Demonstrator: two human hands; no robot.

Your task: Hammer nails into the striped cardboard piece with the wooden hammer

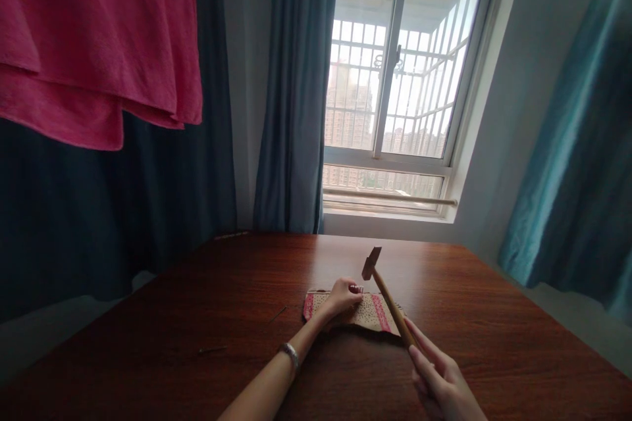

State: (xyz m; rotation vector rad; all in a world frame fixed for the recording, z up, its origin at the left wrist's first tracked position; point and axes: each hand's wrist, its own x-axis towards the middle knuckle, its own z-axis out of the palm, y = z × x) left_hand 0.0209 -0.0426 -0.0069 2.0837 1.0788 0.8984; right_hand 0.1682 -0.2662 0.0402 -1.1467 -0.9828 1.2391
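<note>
My right hand [437, 378] grips a hammer [390, 299] by the lower part of its wooden handle. The hammer's head is raised above the table, to the right of my left hand [343, 296]. That hand is closed and rests over a tan, cardboard-like piece [368, 314] with many dark dots and pink bands. A small dark red and whitish thing [355, 289] shows at its fingers, too small to name. My left hand hides part of the tan piece.
The brown wooden table [237, 289] reaches to the window wall. Two thin, dark stick-like things lie on its left side, one [276, 314] near the tan piece, another [212, 349] farther left. A pink towel [99, 39] hangs upper left, before dark blue curtains [296, 92].
</note>
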